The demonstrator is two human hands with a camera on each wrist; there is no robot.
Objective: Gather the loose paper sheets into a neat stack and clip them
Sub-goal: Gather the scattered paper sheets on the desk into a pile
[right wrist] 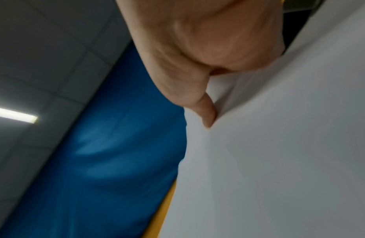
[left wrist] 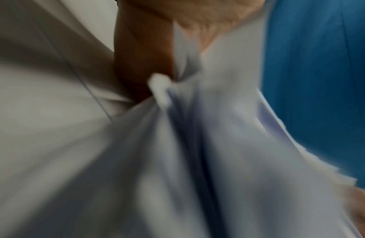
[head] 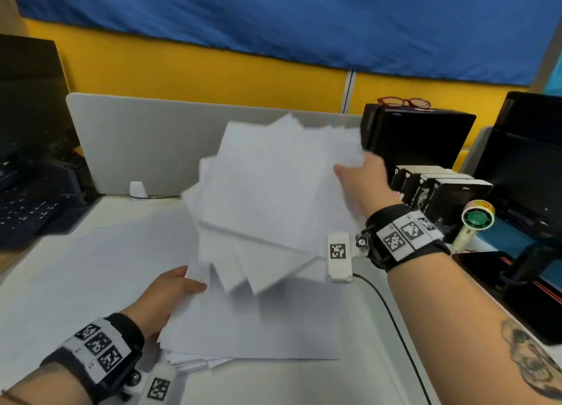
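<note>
A fanned, uneven bundle of white paper sheets [head: 267, 191] is raised off the desk, its corners sticking out at different angles. My right hand [head: 362, 176] grips the bundle's far right edge, thumb on top. My left hand [head: 170, 292] holds the near left edge of the sheets, where the lower sheets [head: 252, 325] sag toward the desk. In the left wrist view the sheets [left wrist: 198, 145] bunch between thumb and fingers, blurred. In the right wrist view my thumb [right wrist: 206, 112] presses on the paper [right wrist: 279, 145]. No clip shows.
More white sheets [head: 100, 267] lie flat on the white desk [head: 304, 383] at left. A grey divider [head: 146, 143] stands behind. Black boxes [head: 419, 137] with red glasses [head: 404, 103], a small hand fan [head: 474, 219] and a monitor [head: 529, 167] crowd the right. A keyboard [head: 27, 210] sits far left.
</note>
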